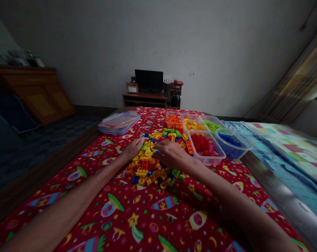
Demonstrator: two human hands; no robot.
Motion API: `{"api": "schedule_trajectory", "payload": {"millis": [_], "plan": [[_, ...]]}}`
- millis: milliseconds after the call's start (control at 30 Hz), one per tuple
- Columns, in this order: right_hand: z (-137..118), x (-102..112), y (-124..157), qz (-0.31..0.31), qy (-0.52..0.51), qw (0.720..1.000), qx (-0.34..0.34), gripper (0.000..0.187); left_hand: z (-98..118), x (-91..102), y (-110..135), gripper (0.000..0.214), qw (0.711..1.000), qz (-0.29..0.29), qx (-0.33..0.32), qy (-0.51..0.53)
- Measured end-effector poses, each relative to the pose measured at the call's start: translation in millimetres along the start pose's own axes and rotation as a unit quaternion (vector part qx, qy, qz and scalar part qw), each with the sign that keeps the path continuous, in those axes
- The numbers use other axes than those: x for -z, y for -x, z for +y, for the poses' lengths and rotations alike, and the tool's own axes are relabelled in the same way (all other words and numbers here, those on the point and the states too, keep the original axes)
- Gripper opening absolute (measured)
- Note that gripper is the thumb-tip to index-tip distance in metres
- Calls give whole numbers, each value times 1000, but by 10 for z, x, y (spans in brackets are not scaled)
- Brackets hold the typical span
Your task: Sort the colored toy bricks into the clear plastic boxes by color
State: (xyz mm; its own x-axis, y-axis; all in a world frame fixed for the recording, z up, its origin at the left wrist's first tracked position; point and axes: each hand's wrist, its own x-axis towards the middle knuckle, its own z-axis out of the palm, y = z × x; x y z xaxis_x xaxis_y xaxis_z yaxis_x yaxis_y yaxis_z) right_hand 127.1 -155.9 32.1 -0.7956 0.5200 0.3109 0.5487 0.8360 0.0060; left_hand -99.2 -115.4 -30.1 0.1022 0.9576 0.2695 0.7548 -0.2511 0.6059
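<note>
A heap of small plastic building bricks [153,164], mostly yellow with orange, blue, green and red ones, lies on a red patterned cloth [148,217]. My left hand [133,148] rests flat on the heap's left edge, fingers stretched out. Over the right side of the heap, my right hand [172,154] lies knuckles up with its fingers curled down into the bricks; what they hold, if anything, is hidden.
Clear tubs stand behind the heap: red bricks [206,145], blue bricks [233,141], orange [174,120], yellow [193,123], green [213,124]. A stack of clear lids [119,123] lies at the back left. A low TV stand [150,94] is against the wall.
</note>
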Motion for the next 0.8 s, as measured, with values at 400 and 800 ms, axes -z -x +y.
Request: {"api": "schedule_trajectory", "payload": {"millis": [400, 800], "plan": [[-305, -167, 51, -44, -54, 997, 41, 14, -15, -2, 11, 63, 1000, 9, -11, -3], [-305, -232, -33, -40, 3, 999, 33, 22, 53, 8, 22, 62, 1000, 0, -1, -2]]}}
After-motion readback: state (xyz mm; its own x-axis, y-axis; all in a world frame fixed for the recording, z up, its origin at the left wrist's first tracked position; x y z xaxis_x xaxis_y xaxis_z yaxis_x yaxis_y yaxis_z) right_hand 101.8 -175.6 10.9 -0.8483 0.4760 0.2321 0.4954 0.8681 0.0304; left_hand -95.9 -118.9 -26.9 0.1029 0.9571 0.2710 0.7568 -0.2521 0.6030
